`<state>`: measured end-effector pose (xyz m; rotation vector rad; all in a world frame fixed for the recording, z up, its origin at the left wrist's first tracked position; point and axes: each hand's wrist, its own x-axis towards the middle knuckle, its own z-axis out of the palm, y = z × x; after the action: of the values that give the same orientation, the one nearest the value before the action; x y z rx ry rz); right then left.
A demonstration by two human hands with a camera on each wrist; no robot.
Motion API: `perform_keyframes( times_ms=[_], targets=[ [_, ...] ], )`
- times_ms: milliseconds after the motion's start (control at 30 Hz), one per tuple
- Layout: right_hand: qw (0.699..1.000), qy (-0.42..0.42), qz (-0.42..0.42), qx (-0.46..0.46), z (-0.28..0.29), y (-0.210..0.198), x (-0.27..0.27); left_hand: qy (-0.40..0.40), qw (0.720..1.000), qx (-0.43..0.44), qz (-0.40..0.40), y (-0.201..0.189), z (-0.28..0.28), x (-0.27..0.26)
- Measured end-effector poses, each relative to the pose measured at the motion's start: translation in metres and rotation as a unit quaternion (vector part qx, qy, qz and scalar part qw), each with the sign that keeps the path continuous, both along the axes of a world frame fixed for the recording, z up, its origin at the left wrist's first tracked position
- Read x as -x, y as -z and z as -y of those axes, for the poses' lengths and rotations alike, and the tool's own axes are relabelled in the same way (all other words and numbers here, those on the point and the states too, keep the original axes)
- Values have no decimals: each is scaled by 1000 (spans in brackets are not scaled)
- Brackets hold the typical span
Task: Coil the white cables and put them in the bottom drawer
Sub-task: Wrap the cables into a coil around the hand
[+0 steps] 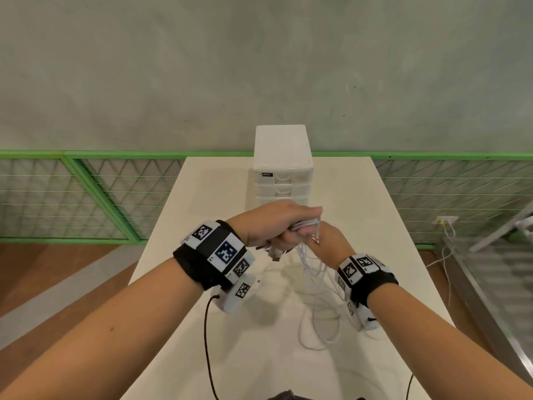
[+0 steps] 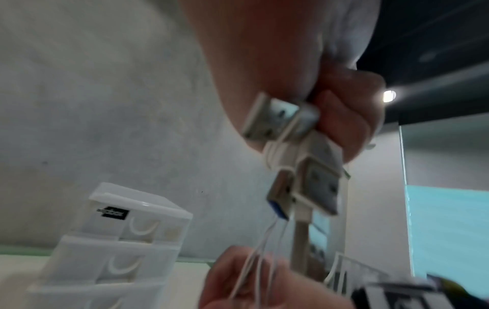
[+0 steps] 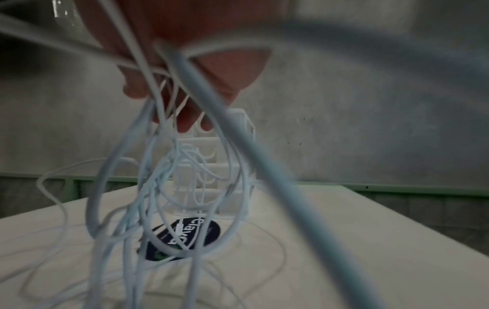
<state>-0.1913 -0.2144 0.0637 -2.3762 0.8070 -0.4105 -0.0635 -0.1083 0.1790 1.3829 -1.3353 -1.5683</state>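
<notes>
Above the middle of the white table (image 1: 389, 232), my left hand (image 1: 274, 223) grips a bundle of white cables (image 1: 317, 284) near their ends. Several USB plugs (image 2: 315, 177) stick out below its curled fingers. My right hand (image 1: 326, 241) sits just right of and below the left, and its fingers hold the same strands (image 3: 148, 146). Loose loops hang down and trail over the tabletop toward me. The white drawer unit (image 1: 282, 168) stands at the far end of the table with all its drawers closed; the lowest one is hidden behind my hands.
A dark round sticker (image 3: 182, 238) lies on the table in front of the drawer unit (image 3: 227, 167). A green-framed mesh fence (image 1: 86, 192) runs behind the table. A grey wall outlet with thin cords (image 1: 445, 223) is at the right, next to a metal frame.
</notes>
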Motion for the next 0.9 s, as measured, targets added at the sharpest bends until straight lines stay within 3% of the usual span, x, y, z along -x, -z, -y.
perform_keyframes(
  times_ms=[133, 267, 433, 567, 633, 733, 800, 900],
  targets=[
    [999, 21, 19, -23, -10, 9, -6, -28, 982, 45, -179, -15, 10, 3],
    [997, 12, 43, -63, -16, 18, -9, -105, 945, 106, -292, -32, 18, 2],
    [993, 21, 67, -93, -20, 8, -11, -220, 877, 201, -377, -42, 29, -6],
    [997, 3, 29, -73, -18, 7, -12, -311, 842, 266, -352, -41, 41, -17],
    [998, -7, 31, -51, -19, 7, -14, -366, 835, 299, -280, -35, 49, -24],
    [998, -21, 45, -32, -21, 3, -16, -403, 838, 366, -25, -19, 56, -34],
    [997, -40, 57, -24, -22, -2, -16, -355, 836, 380, 177, -7, 56, -38],
    [995, -51, 87, -11, -20, -7, -15, -216, 813, 286, 459, 3, 51, -44]
  ],
)
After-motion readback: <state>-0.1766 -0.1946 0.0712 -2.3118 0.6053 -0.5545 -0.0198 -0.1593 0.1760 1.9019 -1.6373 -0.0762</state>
